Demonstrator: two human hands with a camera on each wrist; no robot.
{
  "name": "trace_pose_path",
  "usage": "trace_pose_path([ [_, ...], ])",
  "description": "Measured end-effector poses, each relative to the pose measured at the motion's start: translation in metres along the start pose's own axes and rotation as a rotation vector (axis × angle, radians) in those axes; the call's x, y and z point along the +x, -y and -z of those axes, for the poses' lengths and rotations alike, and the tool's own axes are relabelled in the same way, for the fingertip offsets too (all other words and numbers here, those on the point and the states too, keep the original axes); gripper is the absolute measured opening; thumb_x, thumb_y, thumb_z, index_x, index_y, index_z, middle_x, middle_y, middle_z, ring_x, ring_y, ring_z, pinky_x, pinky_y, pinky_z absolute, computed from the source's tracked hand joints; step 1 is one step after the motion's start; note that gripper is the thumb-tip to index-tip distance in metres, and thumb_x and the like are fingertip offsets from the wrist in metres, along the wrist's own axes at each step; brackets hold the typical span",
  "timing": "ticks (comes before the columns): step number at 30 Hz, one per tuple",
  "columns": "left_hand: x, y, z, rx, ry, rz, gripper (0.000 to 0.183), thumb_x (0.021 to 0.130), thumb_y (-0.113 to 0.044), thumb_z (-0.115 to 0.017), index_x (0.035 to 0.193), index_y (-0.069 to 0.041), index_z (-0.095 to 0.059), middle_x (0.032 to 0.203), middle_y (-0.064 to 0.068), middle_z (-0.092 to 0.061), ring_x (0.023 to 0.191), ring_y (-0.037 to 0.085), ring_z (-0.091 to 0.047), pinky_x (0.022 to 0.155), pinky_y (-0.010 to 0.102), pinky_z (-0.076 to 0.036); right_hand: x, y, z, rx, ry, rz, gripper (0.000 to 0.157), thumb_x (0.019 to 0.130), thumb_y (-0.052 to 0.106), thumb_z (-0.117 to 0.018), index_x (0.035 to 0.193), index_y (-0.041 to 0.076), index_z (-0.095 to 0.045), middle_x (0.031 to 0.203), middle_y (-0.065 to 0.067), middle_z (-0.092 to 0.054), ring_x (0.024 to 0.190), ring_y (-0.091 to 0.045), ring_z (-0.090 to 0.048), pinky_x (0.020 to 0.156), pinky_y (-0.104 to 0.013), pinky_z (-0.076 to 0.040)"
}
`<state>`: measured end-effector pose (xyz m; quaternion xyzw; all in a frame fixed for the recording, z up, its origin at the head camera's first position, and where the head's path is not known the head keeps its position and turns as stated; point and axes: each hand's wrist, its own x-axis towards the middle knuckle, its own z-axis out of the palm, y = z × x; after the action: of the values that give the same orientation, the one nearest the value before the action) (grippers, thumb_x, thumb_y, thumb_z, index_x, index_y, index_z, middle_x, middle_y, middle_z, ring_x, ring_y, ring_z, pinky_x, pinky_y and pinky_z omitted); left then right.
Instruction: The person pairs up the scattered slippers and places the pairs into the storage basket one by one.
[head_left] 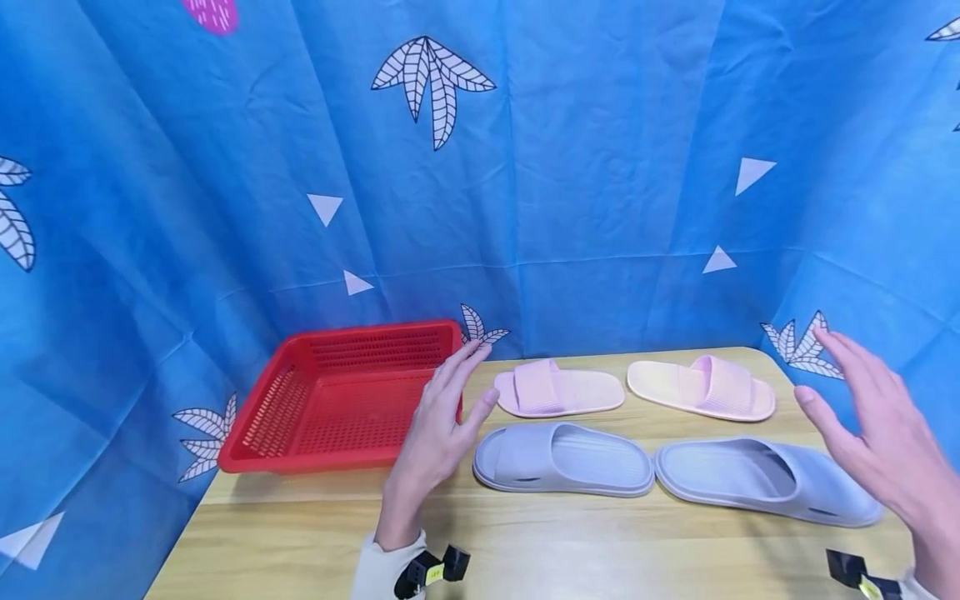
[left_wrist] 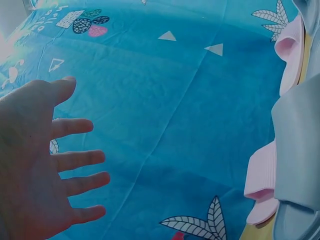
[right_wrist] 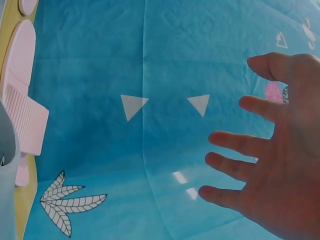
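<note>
Gray slippers point(head_left: 562, 460): 2 are lying on the counter point(head_left: 562, 546), heels touching.
Pink slippers point(head_left: 558, 390): 2 are lying just behind the gray ones.
Left grip point(head_left: 435, 433): spreading wide, hovering between the red basket point(head_left: 330, 461) and the slippers.
Right grip point(head_left: 885, 433): spreading wide, hovering near the right gray slipper's toe.
Wrist views: showing 5 separated fingers each, which the head view is overlapping.
Blue cloth point(head_left: 600, 150): bearing lettering point(left_wrist: 47, 20) that only the left wrist view is showing.

Grey slippers point(head_left: 527, 454), soles down, heel to heel, toes outward, in front of two pink slippers point(head_left: 536, 387)
</note>
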<state>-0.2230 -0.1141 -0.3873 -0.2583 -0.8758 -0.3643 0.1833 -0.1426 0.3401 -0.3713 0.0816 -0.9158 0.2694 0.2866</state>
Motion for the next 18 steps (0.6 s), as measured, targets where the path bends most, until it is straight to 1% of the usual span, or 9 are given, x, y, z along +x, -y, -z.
trace_pose_path([
  [5, -0.002, -0.003, -0.005, 0.001, 0.037, 0.002, 0.057, 0.093, -0.052, -0.048, 0.146, -0.040, -0.029, 0.152, -0.012, -0.026, 0.137, 0.011, -0.026, 0.102, 0.059, -0.029, -0.004, -0.004, 0.002, 0.014, 0.012, -0.001, 0.069, 0.091, 0.011, -0.059, 0.150, 0.023, -0.027, 0.153, -0.015, -0.024, 0.138, -0.045, -0.016, 0.108, -0.062, -0.002],
  [10, -0.005, -0.004, -0.010, 0.025, 0.046, 0.006, 0.057, 0.093, -0.054, -0.047, 0.146, -0.039, -0.031, 0.151, -0.007, -0.030, 0.136, 0.012, -0.028, 0.102, 0.058, -0.030, -0.007, -0.007, 0.002, -0.002, 0.046, -0.039, 0.069, 0.092, 0.013, -0.058, 0.151, 0.023, -0.024, 0.154, -0.015, -0.021, 0.138, -0.045, -0.013, 0.107, -0.063, 0.001],
  [12, -0.006, -0.004, -0.012, 0.027, 0.053, 0.000, 0.057, 0.093, -0.054, -0.047, 0.146, -0.036, -0.033, 0.151, -0.005, -0.031, 0.136, 0.013, -0.029, 0.101, 0.058, -0.031, -0.007, -0.008, 0.002, -0.010, 0.063, -0.055, 0.069, 0.093, 0.015, -0.058, 0.151, 0.023, -0.023, 0.155, -0.016, -0.020, 0.139, -0.045, -0.012, 0.107, -0.064, 0.001],
  [18, -0.007, -0.004, -0.019, 0.033, 0.080, -0.016, 0.059, 0.092, -0.055, -0.048, 0.146, -0.037, -0.033, 0.150, -0.005, -0.032, 0.136, 0.013, -0.029, 0.101, 0.056, -0.033, -0.005, -0.009, 0.001, -0.002, 0.082, -0.056, 0.068, 0.093, 0.015, -0.058, 0.151, 0.025, -0.022, 0.155, -0.016, -0.019, 0.139, -0.044, -0.011, 0.106, -0.065, 0.002],
])
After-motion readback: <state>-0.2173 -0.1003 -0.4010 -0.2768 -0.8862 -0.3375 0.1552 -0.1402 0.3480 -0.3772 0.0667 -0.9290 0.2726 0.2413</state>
